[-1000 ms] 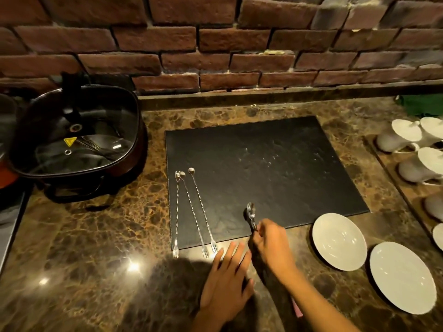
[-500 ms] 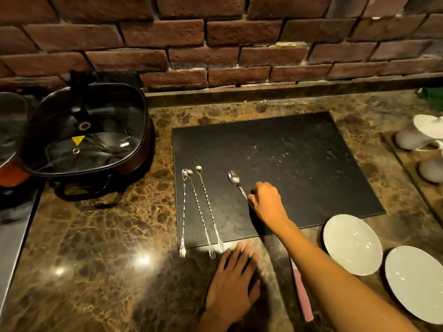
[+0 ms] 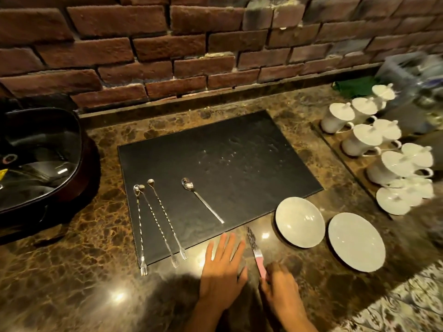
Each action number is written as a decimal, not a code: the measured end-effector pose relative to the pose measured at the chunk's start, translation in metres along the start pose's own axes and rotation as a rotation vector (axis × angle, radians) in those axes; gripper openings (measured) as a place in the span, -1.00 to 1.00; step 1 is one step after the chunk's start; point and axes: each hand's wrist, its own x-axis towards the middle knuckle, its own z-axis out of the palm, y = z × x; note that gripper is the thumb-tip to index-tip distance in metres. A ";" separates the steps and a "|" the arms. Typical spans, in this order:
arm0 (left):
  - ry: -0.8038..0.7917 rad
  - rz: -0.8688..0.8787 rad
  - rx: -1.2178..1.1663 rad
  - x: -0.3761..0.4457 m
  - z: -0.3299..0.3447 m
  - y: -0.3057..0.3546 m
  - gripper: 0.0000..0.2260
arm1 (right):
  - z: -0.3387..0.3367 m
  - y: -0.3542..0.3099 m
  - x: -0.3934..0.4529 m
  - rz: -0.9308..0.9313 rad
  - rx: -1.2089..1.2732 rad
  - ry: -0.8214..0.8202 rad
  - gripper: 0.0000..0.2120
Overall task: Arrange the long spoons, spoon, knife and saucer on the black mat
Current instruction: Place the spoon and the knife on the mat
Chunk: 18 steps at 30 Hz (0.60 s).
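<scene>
A black mat [image 3: 239, 164] lies on the marble counter. Three long twisted spoons [image 3: 158, 224] rest side by side along its left edge, their fork ends past the front edge. A plain spoon [image 3: 203, 203] lies alone on the mat, slanted. A knife [image 3: 255, 251] with a pink handle lies on the counter just in front of the mat. My right hand [image 3: 279, 287] has its fingers on the pink handle. My left hand [image 3: 221, 271] lies flat on the counter, fingers spread, left of the knife. Two white saucers [image 3: 299, 222] [image 3: 356, 242] sit right of the mat.
A dark electric pan with a glass lid [image 3: 40, 161] stands at the left. White lidded cups [image 3: 374, 140] crowd a wooden tray at the right. A brick wall [image 3: 191, 49] closes the back. A green cloth [image 3: 352, 86] lies at the far right.
My right hand let go of the plain spoon on the mat, drew back to the counter's front and took the knife's pink handle. The view swung to the right.
</scene>
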 end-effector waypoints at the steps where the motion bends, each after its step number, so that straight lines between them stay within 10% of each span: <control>1: 0.001 -0.001 -0.005 0.002 0.000 0.003 -0.41 | -0.002 0.001 0.000 -0.006 0.004 0.005 -0.80; 18: -0.052 0.036 0.027 0.015 0.019 -0.011 -0.44 | -0.037 -0.127 0.159 -0.153 0.058 0.184 -0.81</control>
